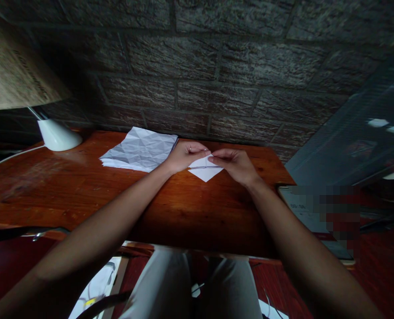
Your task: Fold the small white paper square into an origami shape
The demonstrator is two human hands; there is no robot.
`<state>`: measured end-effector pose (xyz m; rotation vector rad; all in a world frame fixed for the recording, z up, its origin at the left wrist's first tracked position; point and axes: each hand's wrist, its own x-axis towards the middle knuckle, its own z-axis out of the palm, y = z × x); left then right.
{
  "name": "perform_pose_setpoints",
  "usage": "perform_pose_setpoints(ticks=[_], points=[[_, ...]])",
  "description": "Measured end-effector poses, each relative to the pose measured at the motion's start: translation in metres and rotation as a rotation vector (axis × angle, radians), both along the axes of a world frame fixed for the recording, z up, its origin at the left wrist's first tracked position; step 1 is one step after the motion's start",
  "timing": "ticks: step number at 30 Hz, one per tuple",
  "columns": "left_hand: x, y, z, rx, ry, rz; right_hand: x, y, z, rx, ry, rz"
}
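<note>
A small folded piece of white paper lies on the wooden table, one corner pointing toward me and a dark crease or slit running across it. My left hand pinches its far left side between thumb and fingers. On the far right side, my right hand grips the same paper, thumb and forefinger closed near the top corner. The fingertips of both hands almost meet there and cover part of the paper. Left of my left hand sits a stack of creased white sheets.
The wooden table runs up to a dark brick wall. A lamp with a white base and a woven-looking shade stands at the left. A grey panel rises on the right, above a screen-like device.
</note>
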<state>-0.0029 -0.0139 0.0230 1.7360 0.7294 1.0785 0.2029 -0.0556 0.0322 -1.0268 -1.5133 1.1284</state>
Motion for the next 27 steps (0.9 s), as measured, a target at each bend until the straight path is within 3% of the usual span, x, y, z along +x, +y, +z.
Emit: perform_pose_setpoints(ticks=[14,27], points=[[-0.0044,0.0003,0.0036,-0.037,0.013,-0.103,0.0011,-0.0010,0.0011,-0.022,0.003,0.012],[-0.0007,-0.0018,0.0026,0.061,-0.001,-0.010,-0.0033,-0.0024,0.0012,-0.025,-0.002,0.003]])
